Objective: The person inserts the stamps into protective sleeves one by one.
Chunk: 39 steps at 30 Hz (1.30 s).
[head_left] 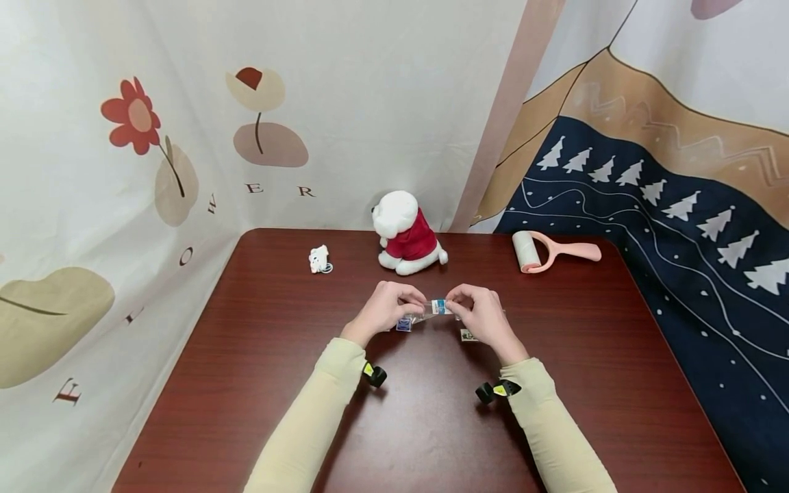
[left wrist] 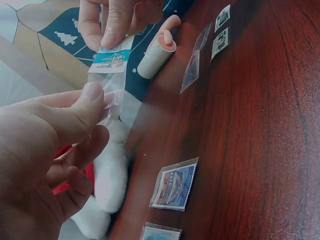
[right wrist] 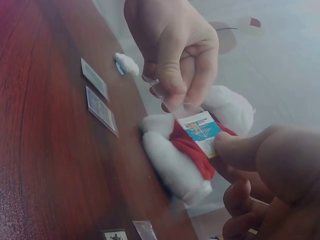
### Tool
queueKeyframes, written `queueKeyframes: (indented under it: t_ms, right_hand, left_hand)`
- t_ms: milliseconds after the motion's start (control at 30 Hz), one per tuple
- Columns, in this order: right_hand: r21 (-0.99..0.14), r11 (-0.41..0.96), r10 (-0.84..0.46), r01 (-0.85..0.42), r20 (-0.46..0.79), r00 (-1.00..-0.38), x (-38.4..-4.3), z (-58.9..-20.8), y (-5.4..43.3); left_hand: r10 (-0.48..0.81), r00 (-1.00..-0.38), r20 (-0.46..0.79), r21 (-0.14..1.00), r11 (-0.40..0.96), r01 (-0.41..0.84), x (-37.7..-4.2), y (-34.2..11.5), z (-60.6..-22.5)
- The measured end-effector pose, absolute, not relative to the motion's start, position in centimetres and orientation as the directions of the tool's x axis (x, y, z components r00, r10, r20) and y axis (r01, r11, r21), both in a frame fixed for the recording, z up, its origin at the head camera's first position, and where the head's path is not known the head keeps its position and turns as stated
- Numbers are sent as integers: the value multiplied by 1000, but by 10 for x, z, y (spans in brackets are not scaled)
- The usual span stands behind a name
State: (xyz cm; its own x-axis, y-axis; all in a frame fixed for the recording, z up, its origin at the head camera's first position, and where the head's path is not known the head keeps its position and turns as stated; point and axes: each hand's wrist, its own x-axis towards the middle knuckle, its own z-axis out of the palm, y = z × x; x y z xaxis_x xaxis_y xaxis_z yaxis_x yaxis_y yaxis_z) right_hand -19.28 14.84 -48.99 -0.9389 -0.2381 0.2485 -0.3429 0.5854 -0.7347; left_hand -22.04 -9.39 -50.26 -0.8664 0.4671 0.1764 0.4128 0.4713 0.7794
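Above the table, my left hand point(head_left: 387, 308) pinches a small clear plastic sleeve point(left wrist: 114, 87) between thumb and fingers. My right hand point(head_left: 483, 313) pinches the far end of a blue-and-white postage stamp point(right wrist: 201, 131), whose near end meets the sleeve. How far the stamp sits inside the sleeve I cannot tell. Below my left hand, a sleeved blue stamp point(left wrist: 175, 185) lies on the table beside another sleeved stamp point(left wrist: 160, 234). On the right-hand side lie a loose clear sleeve point(left wrist: 192, 70) and dark stamps point(left wrist: 220, 41).
Behind my hands sits a white plush toy point(head_left: 396, 213) in a red top. A small white object with a cord point(head_left: 319, 259) lies at the back left of the brown table point(head_left: 419, 438). A pink-handled lint roller point(head_left: 527, 252) lies at the back right.
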Motion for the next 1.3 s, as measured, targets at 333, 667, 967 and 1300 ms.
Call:
queueKeyframes:
  t_ms: [333,667,967,1300]
  right_hand:
    - [-735,586,-268,-342,222,-937,-194,-491,150]
    - [-737,586,-268,-338,217,-939,-193,-489,151]
    - [-746,577,-271,-334,210,-939,-193,-487,151]
    - [-764,551,-287,-335,203,-936,-193,-488,152]
  left_hand:
    - [467,-865,183,780,467,417,-221,-93,-502]
    - [451,-872,192,768,484,420,-221,-93,-500]
    - [461,-867,188,761,490,425,-221,-92,-498]
    - [473,-861,184,769,477,426,-220,-91,-498]
